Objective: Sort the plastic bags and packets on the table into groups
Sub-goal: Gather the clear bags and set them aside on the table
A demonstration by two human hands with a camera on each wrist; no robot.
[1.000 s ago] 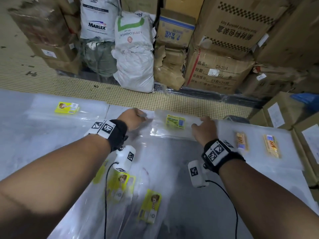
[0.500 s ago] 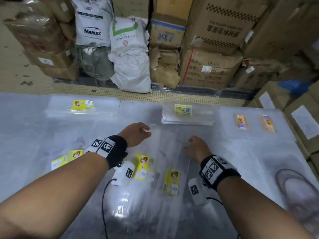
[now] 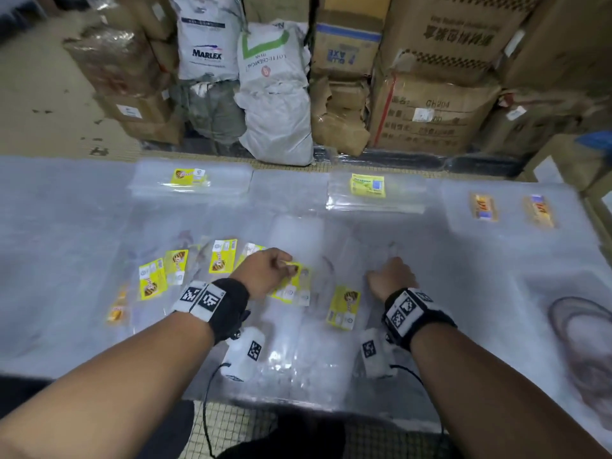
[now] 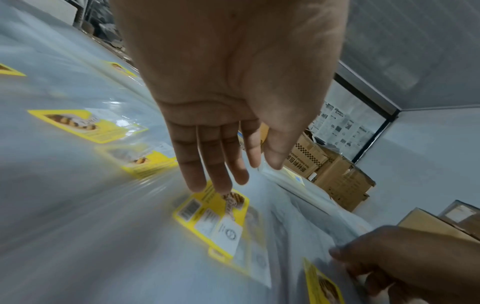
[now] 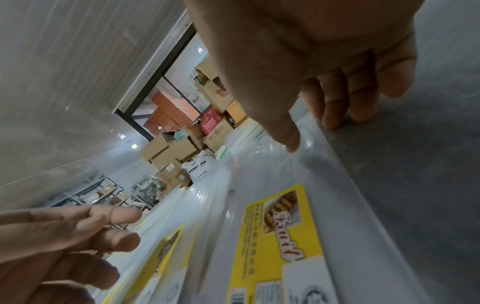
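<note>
Several loose clear bags with yellow labels lie in the near middle of the table [image 3: 59,233]. My left hand [image 3: 268,273] reaches down with straight fingers [image 4: 207,181], their tips on one yellow-labelled bag [image 3: 293,288] [image 4: 215,218]. My right hand [image 3: 390,276] is at the right edge of another yellow-labelled bag [image 3: 342,308] [image 5: 283,226]; its thumb [image 5: 288,137] presses on the clear film and its curled fingers [image 5: 335,115] meet the edge. Sorted stacks lie along the far side: a yellow-label stack [image 3: 188,177], a green-yellow label stack [image 3: 367,187] and orange-label packets [image 3: 483,207].
More loose yellow-labelled bags [image 3: 152,279] and an orange-labelled one [image 3: 116,309] lie left of my left arm. Cardboard boxes [image 3: 430,104] and white sacks [image 3: 275,94] stand on the floor behind the table. A round dark mark [image 3: 583,342] shows at the right.
Both hands have drawn back from the green-yellow label stack at the far edge to the loose bags in the near middle. That stack stays where it was laid.
</note>
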